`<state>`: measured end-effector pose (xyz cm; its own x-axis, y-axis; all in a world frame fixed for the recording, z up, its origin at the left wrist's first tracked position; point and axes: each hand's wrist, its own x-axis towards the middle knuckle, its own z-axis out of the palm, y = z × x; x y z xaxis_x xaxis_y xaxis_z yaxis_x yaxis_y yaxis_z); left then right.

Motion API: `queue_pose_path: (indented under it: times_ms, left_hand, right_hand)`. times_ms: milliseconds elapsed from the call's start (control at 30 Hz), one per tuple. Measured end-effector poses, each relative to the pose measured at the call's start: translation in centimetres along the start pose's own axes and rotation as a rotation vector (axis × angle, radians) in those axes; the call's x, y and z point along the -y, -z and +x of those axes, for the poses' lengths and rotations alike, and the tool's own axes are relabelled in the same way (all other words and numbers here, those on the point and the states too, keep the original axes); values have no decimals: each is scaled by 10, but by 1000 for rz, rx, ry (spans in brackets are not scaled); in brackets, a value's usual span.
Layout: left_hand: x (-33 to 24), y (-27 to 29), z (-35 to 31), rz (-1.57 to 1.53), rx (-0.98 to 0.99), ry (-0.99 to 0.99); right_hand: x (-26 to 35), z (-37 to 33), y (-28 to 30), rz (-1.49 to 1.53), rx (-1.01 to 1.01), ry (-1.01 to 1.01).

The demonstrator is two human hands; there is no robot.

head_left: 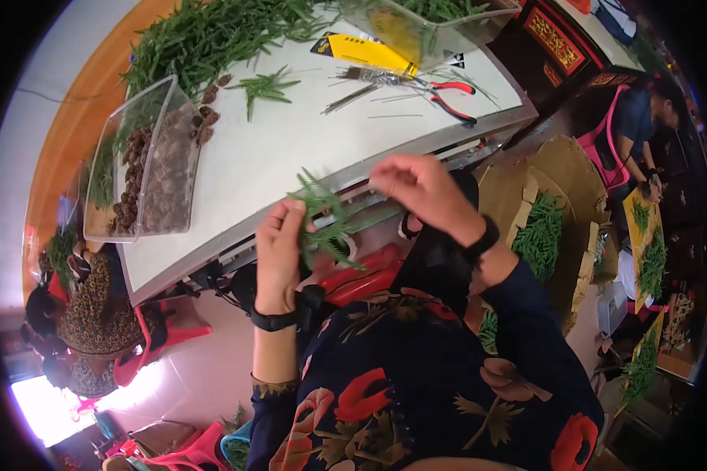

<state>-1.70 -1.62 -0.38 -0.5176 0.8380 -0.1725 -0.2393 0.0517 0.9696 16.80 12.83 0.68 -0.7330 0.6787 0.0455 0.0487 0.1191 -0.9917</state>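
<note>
White-topped table (283,149) in a busy room, seen from above by a seated person in a dark floral top. Along its far left lies a heap of feathery green sprigs (212,43); nearer on the left stands a clear plastic tub (169,220) holding brown pine cones (126,188). At the far right are a yellow packet (365,51), thin wires (349,100) and pliers (452,85) with red and black handles. Right of the person, an opened cardboard box (585,177) holds more greenery.

Just off the table's near edge, the left hand (279,239) pinches a green sprig (322,206) between thumb and fingertips, its fronds fanning rightward. The right hand (424,192) is near but apart from it, fingers loosely curled and blurred; whether it holds anything thin cannot be told.

For good handling, a light, steady pinch low on the stem seems best, leaving the soft fronds uncrushed and the stem open to the right hand.
</note>
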Motion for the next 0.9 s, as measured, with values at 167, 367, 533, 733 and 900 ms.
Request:
queue_pose_path:
  times_ms: [167,367,533,733,900]
  left_hand:
    - [-9,28,41,97,-45,-22]
    - [21,50,92,614,-293,-233]
    - [11,28,78,795,-403,-231]
    - [17,32,73,854,-388,-417]
    - [-8,51,73,1008,-312,-614]
  right_hand:
    - [-3,76,71,-558,-163,104]
    - [-11,149,59,-892,-39,164]
    - [-27,177,40,-1044,28,258]
    - [-24,181,37,-1061,99,220]
    - [-31,183,40,-1032,90,251]
